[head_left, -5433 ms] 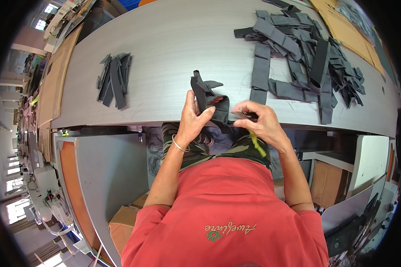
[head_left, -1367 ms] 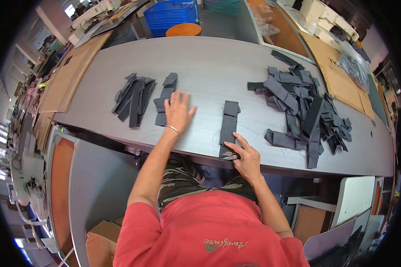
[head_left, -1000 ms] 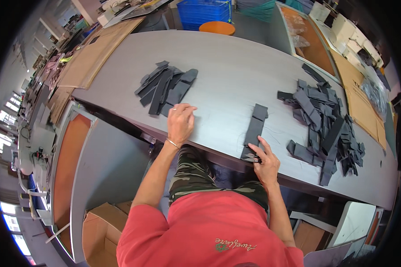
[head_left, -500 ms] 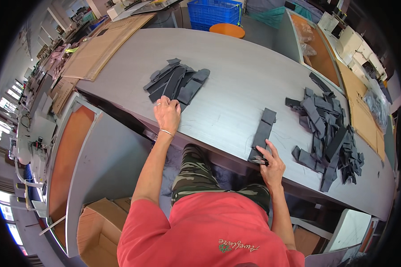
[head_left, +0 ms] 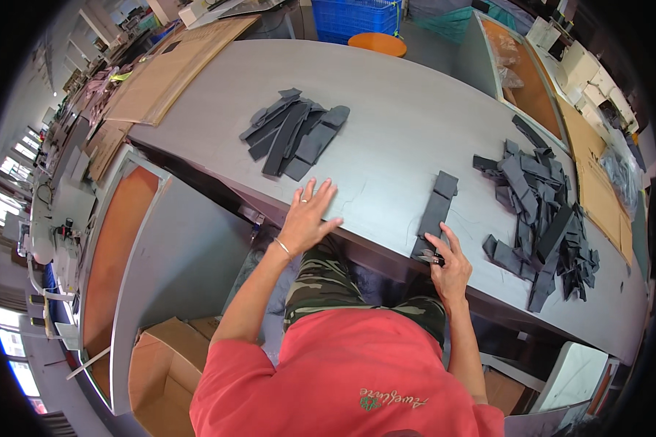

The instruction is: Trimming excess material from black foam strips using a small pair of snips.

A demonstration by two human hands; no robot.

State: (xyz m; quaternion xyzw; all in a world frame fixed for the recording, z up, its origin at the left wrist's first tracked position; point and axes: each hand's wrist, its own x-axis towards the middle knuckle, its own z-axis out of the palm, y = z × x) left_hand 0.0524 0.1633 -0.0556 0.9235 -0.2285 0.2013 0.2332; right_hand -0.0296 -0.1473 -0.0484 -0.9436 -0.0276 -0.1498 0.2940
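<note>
The gray table (head_left: 393,138) bears 2 fabric piles (head_left: 288,138), blue crate (head_left: 355,20) beyond.

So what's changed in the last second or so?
A strip that lay right of the small pile now lies against it. The left hand has come off that pile and drawn back rightward, empty, fingers spread. The right hand still holds snips at the near end of a lone strip; the large pile looks unchanged.

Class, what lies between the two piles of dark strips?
In the head view: mainly one dark strip, the right hand and small snips at its near end.
</note>
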